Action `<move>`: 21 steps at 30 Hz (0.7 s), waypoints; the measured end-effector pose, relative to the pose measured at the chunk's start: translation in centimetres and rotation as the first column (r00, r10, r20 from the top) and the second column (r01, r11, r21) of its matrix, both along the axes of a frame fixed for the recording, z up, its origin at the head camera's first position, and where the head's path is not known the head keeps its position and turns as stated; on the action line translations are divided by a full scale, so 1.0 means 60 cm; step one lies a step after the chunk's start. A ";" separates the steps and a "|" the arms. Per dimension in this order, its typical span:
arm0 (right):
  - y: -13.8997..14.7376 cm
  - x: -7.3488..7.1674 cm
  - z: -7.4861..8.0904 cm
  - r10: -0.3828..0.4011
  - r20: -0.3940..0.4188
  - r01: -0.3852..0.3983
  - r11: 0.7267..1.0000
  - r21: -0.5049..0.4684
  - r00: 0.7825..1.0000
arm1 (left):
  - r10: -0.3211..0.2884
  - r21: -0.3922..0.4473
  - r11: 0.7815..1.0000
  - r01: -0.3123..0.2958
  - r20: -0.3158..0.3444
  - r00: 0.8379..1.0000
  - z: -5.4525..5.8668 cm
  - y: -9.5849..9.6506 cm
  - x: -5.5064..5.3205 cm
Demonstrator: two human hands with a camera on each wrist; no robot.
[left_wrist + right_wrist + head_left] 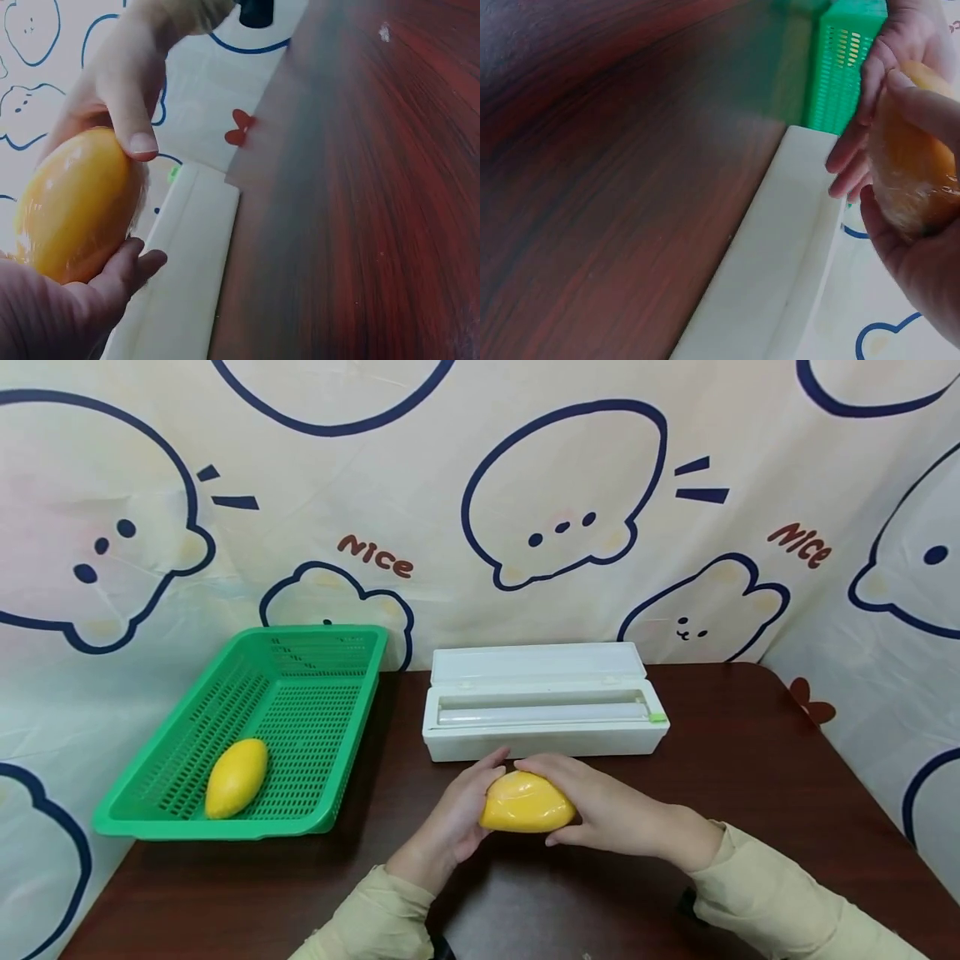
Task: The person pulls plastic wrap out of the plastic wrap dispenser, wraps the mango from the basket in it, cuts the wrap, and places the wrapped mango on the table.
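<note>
A yellow mango (525, 803) with shiny clear plastic film around it is held between both hands above the table. The left hand (452, 818) holds its left end, some fingers fairly extended in the right wrist view. From the other end the right hand (618, 806) grips it, thumb on one side and fingers on the other. Wrinkled film shows on the mango (919, 169) in the right wrist view. Just behind the hands stands a white cling film dispenser (540, 743), its lid (536, 666) raised and a film roll (543, 714) inside.
At the left, a green plastic basket (330, 814) holds another yellow mango (237, 778). The dark brown wooden table (772, 793) extends to the right and in front. A white cloth with cartoon drawings (420, 485) hangs behind and at the sides.
</note>
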State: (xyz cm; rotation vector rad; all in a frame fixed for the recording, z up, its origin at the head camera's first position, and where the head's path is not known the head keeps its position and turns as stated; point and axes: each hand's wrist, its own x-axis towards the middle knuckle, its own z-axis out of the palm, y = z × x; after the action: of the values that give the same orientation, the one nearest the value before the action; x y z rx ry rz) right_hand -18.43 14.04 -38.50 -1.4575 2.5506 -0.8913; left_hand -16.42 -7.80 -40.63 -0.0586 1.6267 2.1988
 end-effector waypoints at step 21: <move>0.068 0.011 0.010 -0.230 -0.017 0.226 0.967 -0.121 0.973 | -0.360 0.105 0.928 0.358 0.008 0.933 0.020 -0.026 -0.003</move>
State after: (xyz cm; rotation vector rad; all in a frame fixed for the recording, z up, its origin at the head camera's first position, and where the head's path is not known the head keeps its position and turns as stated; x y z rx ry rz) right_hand -17.79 18.12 -37.92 -1.2296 2.7742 -1.0746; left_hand -16.62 -9.36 -39.46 0.2209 1.3797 1.9816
